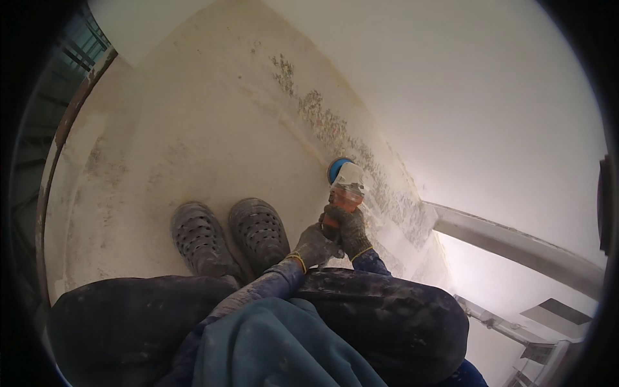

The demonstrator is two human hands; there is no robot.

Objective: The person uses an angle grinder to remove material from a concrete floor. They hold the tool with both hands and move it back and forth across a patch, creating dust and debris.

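An orange, dust-coated angle grinder (349, 195) rests with its round blue disc (338, 169) against the pale, dusty floor (251, 155). Closed around the orange body is my right hand (353, 232), in a dark, dirty glove with a yellow cuff. My left hand (314, 247), gloved the same way, grips the rear end of the tool just beside the right. Both gloves hide much of the tool's handle. Rough, dark patches (325, 126) mark the floor ahead of the disc and to its right.
Two grey clogs (201, 238) are on my feet, left of the tool. A white wall (464, 97) rises along the right, with a pale ledge (516, 242) projecting at its lower part. On the far left, a brown floor edge (64, 126) borders a darker space with metal bars.
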